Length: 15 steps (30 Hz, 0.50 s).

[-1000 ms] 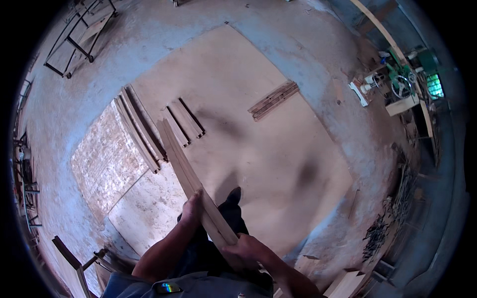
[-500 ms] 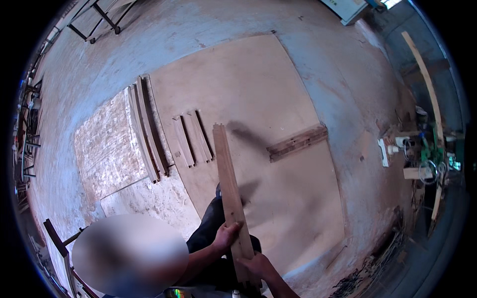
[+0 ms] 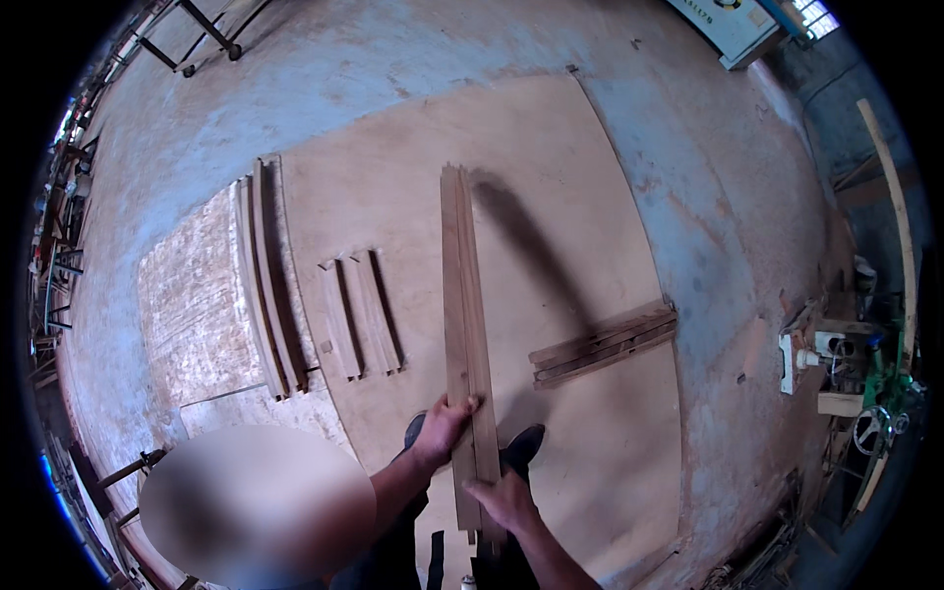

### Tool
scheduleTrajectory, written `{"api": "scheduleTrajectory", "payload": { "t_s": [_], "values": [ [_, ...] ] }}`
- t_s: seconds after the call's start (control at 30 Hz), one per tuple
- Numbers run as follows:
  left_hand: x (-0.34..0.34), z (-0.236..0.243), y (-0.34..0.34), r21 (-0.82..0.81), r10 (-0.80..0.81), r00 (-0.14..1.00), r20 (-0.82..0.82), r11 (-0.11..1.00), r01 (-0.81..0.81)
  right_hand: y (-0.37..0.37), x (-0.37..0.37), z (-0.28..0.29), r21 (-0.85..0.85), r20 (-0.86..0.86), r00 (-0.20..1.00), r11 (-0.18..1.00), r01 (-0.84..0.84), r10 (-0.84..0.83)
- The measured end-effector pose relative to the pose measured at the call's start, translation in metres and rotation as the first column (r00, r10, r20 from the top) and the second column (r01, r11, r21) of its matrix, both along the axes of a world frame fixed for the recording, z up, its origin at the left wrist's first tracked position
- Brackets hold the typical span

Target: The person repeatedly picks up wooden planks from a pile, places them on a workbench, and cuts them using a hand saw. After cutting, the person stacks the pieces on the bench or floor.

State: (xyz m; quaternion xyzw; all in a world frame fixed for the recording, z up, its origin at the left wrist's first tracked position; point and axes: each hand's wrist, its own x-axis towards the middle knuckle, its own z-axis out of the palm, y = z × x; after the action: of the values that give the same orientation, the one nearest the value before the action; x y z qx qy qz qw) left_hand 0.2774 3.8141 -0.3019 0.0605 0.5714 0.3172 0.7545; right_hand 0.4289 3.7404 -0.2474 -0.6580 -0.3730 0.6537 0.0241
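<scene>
A long grooved wooden board points away from me above the tan sheet, with a dark shadow beside it. My left hand is closed around its left side, below the middle. Nearer its close end, my right hand grips the other edge. Two short wooden pieces lie left of the board, and longer strips rest farther left. A dark bundle of wooden pieces lies crosswise on the right. My feet show beneath the hands. A blurred patch hides the lower left.
The tan sheet and a mottled pale panel cover the concrete floor. A wheeled metal rack stands far left, a machine cabinet far ahead, a green machine with handwheels at right. Racks and clutter line the rim.
The board has swung from a leftward slant to nearly straight ahead, its far end now higher in view. Both hands still grip it. The view has turned, bringing the machine cabinet into sight.
</scene>
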Motion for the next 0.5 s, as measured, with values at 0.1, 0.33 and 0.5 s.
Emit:
{"api": "scheduleTrajectory", "payload": {
  "t_s": [0.1,0.33,0.5],
  "values": [
    [0.015,-0.063,0.040,0.100,0.011,0.999,-0.035,0.995,-0.007,0.035,0.016,-0.070,0.167,-0.008,1.000,0.986,0.016,-0.015],
    [0.047,-0.175,0.082,0.146,0.051,0.998,0.025,0.988,-0.054,0.117,0.038,-0.180,0.205,0.074,0.997,0.979,0.003,-0.019],
    [0.056,-0.256,0.017,-0.047,-0.084,0.996,0.006,0.995,0.084,0.098,0.051,-0.292,0.214,0.075,0.996,0.977,0.022,-0.039]
  ]
}}
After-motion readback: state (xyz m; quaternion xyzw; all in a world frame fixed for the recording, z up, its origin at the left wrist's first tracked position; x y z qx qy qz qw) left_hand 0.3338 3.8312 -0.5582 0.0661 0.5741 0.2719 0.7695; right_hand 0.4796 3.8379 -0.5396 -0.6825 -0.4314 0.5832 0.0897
